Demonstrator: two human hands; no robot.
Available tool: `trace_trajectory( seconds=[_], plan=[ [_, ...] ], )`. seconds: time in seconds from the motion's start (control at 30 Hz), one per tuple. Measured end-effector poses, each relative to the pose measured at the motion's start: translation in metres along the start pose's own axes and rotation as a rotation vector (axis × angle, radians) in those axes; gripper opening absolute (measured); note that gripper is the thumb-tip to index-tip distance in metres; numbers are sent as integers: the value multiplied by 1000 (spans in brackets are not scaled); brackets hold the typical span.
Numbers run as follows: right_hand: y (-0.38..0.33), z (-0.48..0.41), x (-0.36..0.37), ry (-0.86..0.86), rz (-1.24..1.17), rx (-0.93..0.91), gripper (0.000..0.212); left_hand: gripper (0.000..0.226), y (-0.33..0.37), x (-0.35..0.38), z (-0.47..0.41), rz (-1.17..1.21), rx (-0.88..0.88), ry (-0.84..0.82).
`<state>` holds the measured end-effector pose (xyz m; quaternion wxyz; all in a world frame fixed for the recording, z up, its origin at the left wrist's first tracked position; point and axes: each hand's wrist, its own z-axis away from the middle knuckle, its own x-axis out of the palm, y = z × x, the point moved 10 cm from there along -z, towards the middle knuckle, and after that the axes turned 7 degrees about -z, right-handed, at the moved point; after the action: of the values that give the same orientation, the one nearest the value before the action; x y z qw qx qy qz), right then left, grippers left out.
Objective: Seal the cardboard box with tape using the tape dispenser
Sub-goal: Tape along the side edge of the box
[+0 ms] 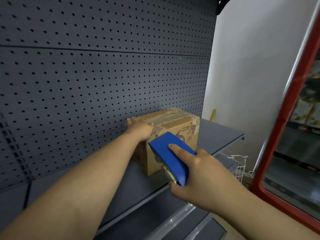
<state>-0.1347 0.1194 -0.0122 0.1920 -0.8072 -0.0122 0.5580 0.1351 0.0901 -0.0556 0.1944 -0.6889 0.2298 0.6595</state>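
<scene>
A brown cardboard box (173, 124) with printed markings stands on a grey metal shelf (218, 135), close to the pegboard back. Its top flaps lie closed, with strips of torn old tape along them. My left hand (140, 128) rests flat on the box's top left corner, fingers spread over the edge. My right hand (195, 174) grips a blue tape dispenser (170, 159), index finger stretched along its top. The dispenser's front end is at the box's near side face, just below the top edge. I cannot tell whether it touches the cardboard.
A dark perforated pegboard (103, 75) rises behind the shelf. A white wire basket (239, 163) hangs at the shelf's right front. A red-framed glass door (287, 118) stands to the right, before a pale wall. A lower shelf edge (181, 220) runs below my right hand.
</scene>
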Motion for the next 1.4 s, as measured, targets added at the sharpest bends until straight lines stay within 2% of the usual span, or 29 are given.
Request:
trace_trajectory(
  seconds=[0.2, 0.37, 0.57, 0.77, 1.4],
  plan=[
    [-3, 7, 9, -38, 27, -22, 82, 70, -9, 4, -3, 52, -39, -21],
    [6, -25, 16, -81, -25, 43, 62, 68, -6, 3, -3, 43, -28, 0],
    [-6, -60, 18, -81, 72, 17, 48, 66, -5, 2, 0, 40, -8, -4],
    [3, -62, 12, -82, 2, -12, 54, 65, -4, 0, 1, 31, 16, 9],
    [8, -66, 1, -148, 50, -69, 39, 66, -6, 2, 0, 52, 9, 2]
  ],
)
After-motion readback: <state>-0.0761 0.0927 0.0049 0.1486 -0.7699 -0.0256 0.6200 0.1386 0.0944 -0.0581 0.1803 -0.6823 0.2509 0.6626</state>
